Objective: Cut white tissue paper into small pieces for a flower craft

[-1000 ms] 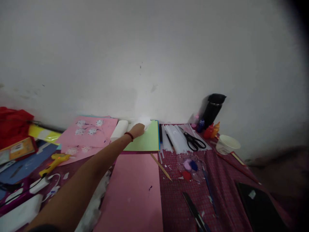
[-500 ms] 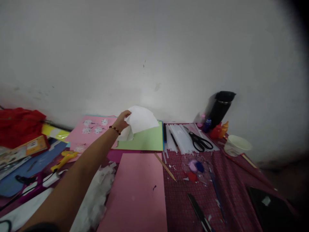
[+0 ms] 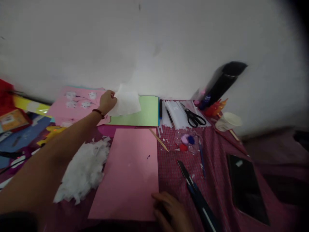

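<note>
My left hand (image 3: 107, 102) reaches to the back of the table, thumb and fingers closed on the left edge of a thin white tissue sheet (image 3: 128, 102). The sheet hangs over a stack of green paper (image 3: 149, 111). Low in the view, my right hand (image 3: 172, 209) is somewhat blurred, with its fingers apart and nothing visible in them. It is at the lower right edge of a pink paper sheet (image 3: 130, 174), which carries a small dark purple mark. A heap of torn white tissue pieces (image 3: 84, 167) lies left of that sheet, below my left forearm.
Right of the pink sheet are a pencil (image 3: 159, 140), paint pots (image 3: 184, 139), a cutter knife (image 3: 195, 190) with its blade out, and black scissors (image 3: 194, 117). A black bottle (image 3: 222, 83) stands by the wall. A yellow glue gun (image 3: 50, 133) lies at left.
My left hand has lifted the tissue sheet off the green paper and drawn it left. My right hand has come into view at the bottom. The view has tilted down.
</note>
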Tool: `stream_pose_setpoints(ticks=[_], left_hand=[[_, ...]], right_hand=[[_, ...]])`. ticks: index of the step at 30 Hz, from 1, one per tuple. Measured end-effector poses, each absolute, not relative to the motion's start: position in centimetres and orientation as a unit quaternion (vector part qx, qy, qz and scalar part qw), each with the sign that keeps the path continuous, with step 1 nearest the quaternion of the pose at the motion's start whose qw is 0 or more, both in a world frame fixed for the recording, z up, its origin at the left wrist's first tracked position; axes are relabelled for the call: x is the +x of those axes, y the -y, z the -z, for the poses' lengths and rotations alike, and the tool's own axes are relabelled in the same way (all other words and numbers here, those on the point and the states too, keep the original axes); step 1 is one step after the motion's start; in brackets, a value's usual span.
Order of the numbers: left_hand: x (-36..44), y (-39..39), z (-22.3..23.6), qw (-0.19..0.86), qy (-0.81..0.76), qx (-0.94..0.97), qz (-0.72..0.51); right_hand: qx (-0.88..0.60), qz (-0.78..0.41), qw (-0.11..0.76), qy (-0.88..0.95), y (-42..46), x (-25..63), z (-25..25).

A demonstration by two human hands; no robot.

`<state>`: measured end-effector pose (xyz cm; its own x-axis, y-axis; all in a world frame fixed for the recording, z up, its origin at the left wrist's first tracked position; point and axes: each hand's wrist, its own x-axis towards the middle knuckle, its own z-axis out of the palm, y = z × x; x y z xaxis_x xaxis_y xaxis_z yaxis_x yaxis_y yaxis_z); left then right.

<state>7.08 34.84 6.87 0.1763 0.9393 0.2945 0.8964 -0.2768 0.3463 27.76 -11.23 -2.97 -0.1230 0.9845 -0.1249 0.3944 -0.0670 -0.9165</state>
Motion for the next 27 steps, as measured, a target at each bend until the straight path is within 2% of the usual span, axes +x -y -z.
stream_pose_setpoints(ticks=[3,6,9,12,16,19,22,27], left_hand=[[9.2,-30.6,-6.3,0.048,-0.503,0.835,-0.218],[12.2,-24.7,-6.0,0.061,-0.355,0.92,-0.156],[15.3,-19.1,-5.5,-0.011,-0.137,0.99,-0.036],[17.9,-15.6,-4.4,-0.035,-0.027,0.999,0.005],[20.4,-14.8,-2.4,-0.064,-0.039,0.997,0.008],[21.5,-15.5,-1.6,-0.075,-0.055,0.996,-0.006],[21.9,-15.8,-1.6,-0.075,-0.05,0.996,-0.021],[21.5,-14.6,-1.7,-0.059,-0.022,0.997,-0.04]], right_hand=[[-0.609,-0.44,0.332,0.57,10.9,27.4,1.9],[-0.62,-0.424,0.34,0.566,10.4,27.0,0.3],[-0.614,-0.398,0.349,0.585,10.3,26.7,-0.8],[-0.633,-0.34,0.364,0.592,11.4,27.5,-1.2],[-0.717,-0.18,0.375,0.559,14.2,30.5,-1.1],[-0.778,-0.079,0.289,0.553,15.6,32.9,-0.5],[-0.796,-0.056,0.237,0.554,16.0,34.0,0.1],[-0.797,-0.054,0.227,0.557,15.7,34.0,0.5]])
